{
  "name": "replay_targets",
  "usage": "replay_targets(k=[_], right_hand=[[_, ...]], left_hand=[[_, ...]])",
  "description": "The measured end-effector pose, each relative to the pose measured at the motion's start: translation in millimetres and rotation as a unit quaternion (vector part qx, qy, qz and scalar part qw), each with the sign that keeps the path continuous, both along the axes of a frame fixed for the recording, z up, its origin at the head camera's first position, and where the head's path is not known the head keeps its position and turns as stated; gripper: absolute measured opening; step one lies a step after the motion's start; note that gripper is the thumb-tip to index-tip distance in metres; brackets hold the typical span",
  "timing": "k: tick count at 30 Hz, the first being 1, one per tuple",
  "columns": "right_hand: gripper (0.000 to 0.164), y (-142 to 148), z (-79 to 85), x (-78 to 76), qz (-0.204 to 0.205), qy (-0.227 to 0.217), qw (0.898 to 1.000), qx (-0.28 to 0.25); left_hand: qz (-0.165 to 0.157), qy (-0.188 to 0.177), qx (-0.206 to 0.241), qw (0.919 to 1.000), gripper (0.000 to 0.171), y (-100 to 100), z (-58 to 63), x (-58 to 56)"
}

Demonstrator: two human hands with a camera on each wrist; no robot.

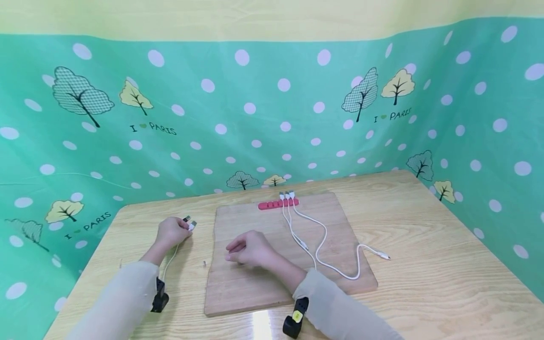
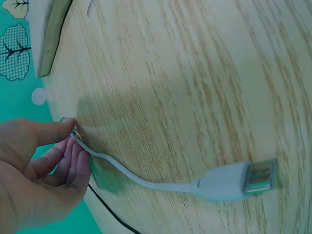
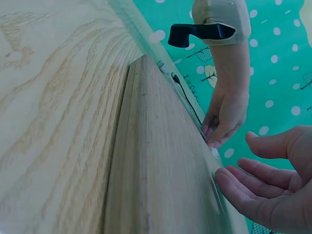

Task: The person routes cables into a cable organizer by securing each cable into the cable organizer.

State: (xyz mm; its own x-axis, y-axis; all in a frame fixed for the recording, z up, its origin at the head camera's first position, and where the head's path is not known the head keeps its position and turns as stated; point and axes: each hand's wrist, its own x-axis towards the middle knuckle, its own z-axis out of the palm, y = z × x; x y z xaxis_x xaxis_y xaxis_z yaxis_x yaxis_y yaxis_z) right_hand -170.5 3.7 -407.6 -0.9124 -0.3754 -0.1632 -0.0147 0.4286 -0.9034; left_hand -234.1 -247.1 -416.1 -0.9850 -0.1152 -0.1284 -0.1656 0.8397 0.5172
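At the left of the table, my left hand point(image 1: 172, 231) pinches a white charging cable point(image 2: 131, 176) close to its USB plug point(image 1: 192, 225). The cable's other metal-tipped connector point(image 2: 224, 183) hangs toward the wrist camera. Just beyond that hand lies a black plug, and its thin black cable point(image 2: 113, 210) runs past the fingers. My right hand point(image 1: 250, 249) hovers over the left part of the wooden board point(image 1: 238, 288), thumb and fingers apart, holding nothing. On the board's far edge, a red cable holder point(image 1: 267, 206) has three white cables point(image 1: 325, 231) set in its right-hand slots.
The board rests on a light wooden table point(image 1: 425, 226). One white connector point(image 1: 382, 255) extends past the board's right edge. A small clear piece point(image 1: 204, 264) lies left of the board. A green dotted cloth point(image 1: 263, 94) hangs behind the table and along its sides.
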Motion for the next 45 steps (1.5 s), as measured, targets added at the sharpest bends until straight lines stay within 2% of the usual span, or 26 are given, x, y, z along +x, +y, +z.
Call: replay_targets(k=[12,22,26,31,45], right_hand=[[0.019,-26,-8.3,1.7,0.001,-0.021,0.999,-0.038],[0.018,-39,-4.9,2.3,-0.012,-0.036,0.998,-0.047],[0.017,-44,-4.9,2.8,-0.019,-0.059,0.996,-0.072],[0.017,-53,-8.5,1.8,-0.026,-0.087,0.991,-0.096],[0.019,-74,-10.9,5.3,-0.035,-0.137,0.978,-0.152]], left_hand=[[-0.01,-0.007,-0.005,0.9999,0.011,1,2.8,0.7],[-0.021,0.006,0.003,0.9998,0.017,1,15.1,5.2],[-0.019,0.007,0.003,0.9998,0.019,2,19.7,7.6],[-0.013,-0.008,0.003,0.9999,0.02,3,23.5,11.3],[-0.002,-0.034,0.026,0.9991,0.022,2,34.4,17.9]])
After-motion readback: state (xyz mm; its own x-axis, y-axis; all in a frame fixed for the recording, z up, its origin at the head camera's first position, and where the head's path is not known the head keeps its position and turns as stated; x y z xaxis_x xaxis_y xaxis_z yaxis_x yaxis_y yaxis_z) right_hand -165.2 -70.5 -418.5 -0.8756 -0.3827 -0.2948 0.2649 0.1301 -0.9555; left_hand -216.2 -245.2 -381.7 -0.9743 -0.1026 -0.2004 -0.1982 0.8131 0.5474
